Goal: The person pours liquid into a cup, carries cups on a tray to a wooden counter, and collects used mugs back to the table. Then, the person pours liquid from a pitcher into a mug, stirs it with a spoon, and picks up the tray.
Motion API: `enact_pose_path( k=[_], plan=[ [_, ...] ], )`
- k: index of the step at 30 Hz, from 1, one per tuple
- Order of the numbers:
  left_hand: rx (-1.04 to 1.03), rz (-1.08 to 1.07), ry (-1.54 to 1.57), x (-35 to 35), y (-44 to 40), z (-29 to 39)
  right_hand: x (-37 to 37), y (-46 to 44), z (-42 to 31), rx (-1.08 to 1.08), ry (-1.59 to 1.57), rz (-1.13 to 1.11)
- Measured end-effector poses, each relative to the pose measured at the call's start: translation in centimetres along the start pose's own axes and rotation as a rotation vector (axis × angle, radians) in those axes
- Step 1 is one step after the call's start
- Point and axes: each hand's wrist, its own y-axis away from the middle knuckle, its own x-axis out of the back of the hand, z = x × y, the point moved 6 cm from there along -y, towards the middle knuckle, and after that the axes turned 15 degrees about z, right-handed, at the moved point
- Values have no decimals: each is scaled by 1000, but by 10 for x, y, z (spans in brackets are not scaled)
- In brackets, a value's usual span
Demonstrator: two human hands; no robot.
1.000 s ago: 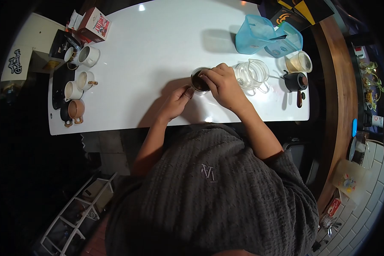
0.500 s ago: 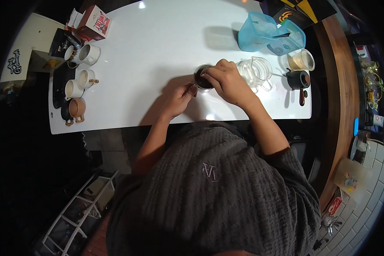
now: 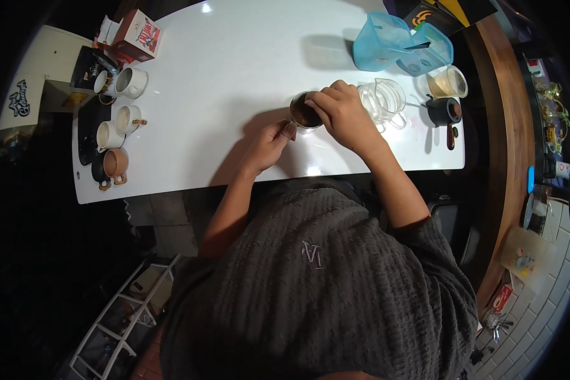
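A cup (image 3: 305,114) with dark brown contents stands near the front edge of the white table, between my two hands. My left hand (image 3: 269,147) pinches it at the lower left side, thumb up near the rim. From the right, my right hand (image 3: 345,115) reaches over the cup with fingers pressed together at its rim. Whatever those fingers hold, if anything, is hidden beneath them. Just right of that hand stands a clear glass jug (image 3: 386,101), its handle facing me.
Several mugs (image 3: 132,82) line the left end of the table (image 3: 234,57), below a red and white box (image 3: 138,38). Toward the right are blue plastic containers (image 3: 380,47), a tub of pale powder (image 3: 451,82) and a black pot (image 3: 443,111) with a wooden handle.
My right hand has shifted slightly right, showing more of the cup's dark contents. My left hand keeps its grip. The whole view has tilted a little.
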Motion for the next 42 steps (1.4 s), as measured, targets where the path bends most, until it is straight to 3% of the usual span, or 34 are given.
enact_pose_path(
  k=[6,12,37,42],
  plan=[
    [1,7,2,0,-1,-1,0,3,-3,-6,-164,-29],
    [43,-40,-51,1,-1,-2,0,3,-4,23,-141,69],
    [44,-33,16,-2,2,6,0,9,1,-23,-38,75],
    [64,-19,12,-3,1,5,5,10,-11,70,-110,43]
  ],
)
